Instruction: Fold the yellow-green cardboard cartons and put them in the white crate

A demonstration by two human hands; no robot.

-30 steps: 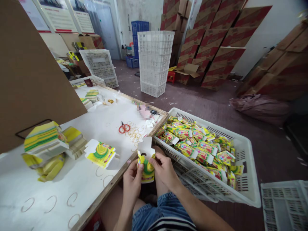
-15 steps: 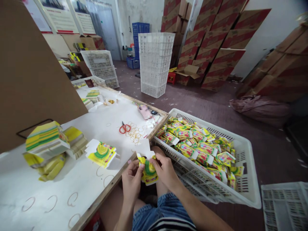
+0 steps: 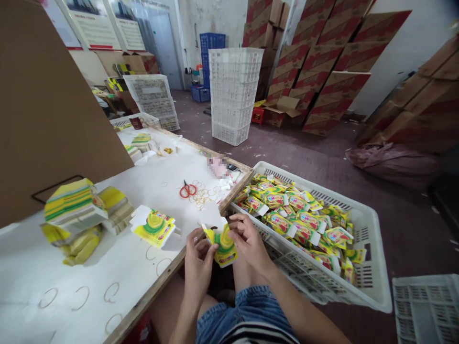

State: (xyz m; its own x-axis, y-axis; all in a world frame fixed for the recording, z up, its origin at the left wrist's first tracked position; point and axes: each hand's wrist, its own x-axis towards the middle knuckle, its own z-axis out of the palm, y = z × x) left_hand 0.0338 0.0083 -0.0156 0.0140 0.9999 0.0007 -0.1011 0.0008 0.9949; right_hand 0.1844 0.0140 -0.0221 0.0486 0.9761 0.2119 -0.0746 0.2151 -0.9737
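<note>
Flap (image 3: 215, 223) now lower, perhaps folded; yellow-green carton (image 3: 224, 241)

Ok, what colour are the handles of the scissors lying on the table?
The handles are red-orange; they show best in the head view.

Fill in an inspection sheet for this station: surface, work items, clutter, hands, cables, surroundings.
Surface: white tabletop with wooden edging.
Work items: yellow-and-green printed cardboard carton in hand; similar carton on tabletop; white plastic crate holding many small yellow cartons.
Clutter: red-handled scissors, loose tan bands.
Hands: left hand holds the carton's left side; right hand at its right edge, grip unclear.
Cables: nothing seen.
Surroundings: stacked white crates, brown-and-red cardboard boxes.
</note>
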